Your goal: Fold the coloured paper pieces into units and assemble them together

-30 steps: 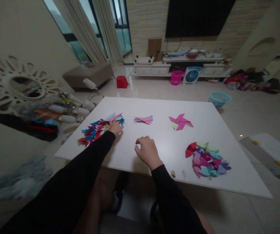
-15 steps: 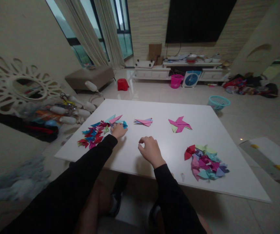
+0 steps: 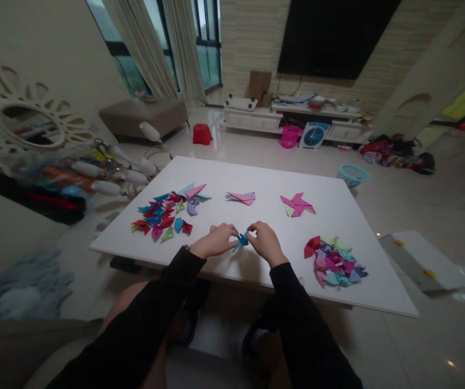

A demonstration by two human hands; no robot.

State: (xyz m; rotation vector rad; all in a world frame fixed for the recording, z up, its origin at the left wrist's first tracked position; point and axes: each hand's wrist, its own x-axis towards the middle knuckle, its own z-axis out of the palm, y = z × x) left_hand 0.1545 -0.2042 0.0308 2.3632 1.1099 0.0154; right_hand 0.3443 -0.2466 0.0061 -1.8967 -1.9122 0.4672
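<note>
A small blue folded-paper piece (image 3: 242, 239) is held between my two hands, just above the near part of the white table (image 3: 216, 175). My left hand (image 3: 217, 240) pinches it from the left, and the fingers of my right hand (image 3: 265, 241) grip its right side. To the left lies a spread of colourful origami pieces (image 3: 167, 221). Beyond my hands rests a flat stack of pink and bluish folded papers (image 3: 241, 198), with a pink and light green paper pinwheel (image 3: 297, 205) to its right. Another heap of origami pieces (image 3: 335, 261) lies at the right.
A turquoise basket (image 3: 352, 174) stands on the floor past the table's far right corner. On the right floor is a white box (image 3: 422, 259). A lamp with white shades (image 3: 122, 175) stands close to the table's left side. Farther back is a red stool (image 3: 202, 134).
My left hand has come from the left pile to the middle, bringing the blue paper piece. My right hand has closed on it too. The view has shifted slightly.
</note>
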